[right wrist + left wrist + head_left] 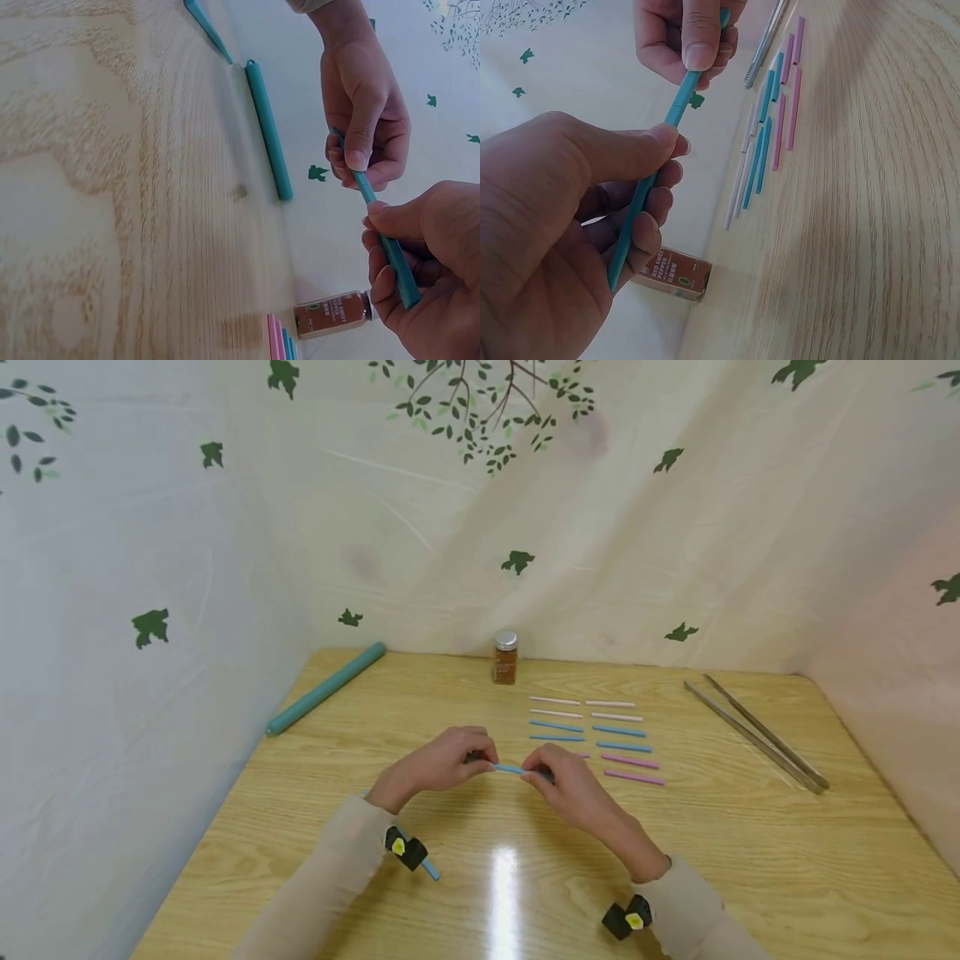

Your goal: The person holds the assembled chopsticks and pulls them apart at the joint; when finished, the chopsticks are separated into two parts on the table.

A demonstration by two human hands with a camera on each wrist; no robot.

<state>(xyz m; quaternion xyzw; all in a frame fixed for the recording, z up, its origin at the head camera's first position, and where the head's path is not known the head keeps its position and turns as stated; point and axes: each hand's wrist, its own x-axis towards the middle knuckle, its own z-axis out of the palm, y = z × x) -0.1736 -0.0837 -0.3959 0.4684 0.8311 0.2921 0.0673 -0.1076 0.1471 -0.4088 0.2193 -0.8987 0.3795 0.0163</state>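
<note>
Both hands hold one thin blue stick between them, raised above the table. My left hand pinches one end part between thumb and fingers; in the left wrist view this part of the stick runs across the curled fingers. My right hand pinches the other part, which shows in the right wrist view as a stick end lying against the palm. A short stretch with a faint seam is bare between the two thumbs. A second blue stick lies on the table beneath my left wrist, partly hidden.
Pale, blue and pink sticks lie in two columns beyond my right hand. A jar of red pepper stands at the back. A green rod lies at the left, metal tongs at the right. Printed cloth encloses the table.
</note>
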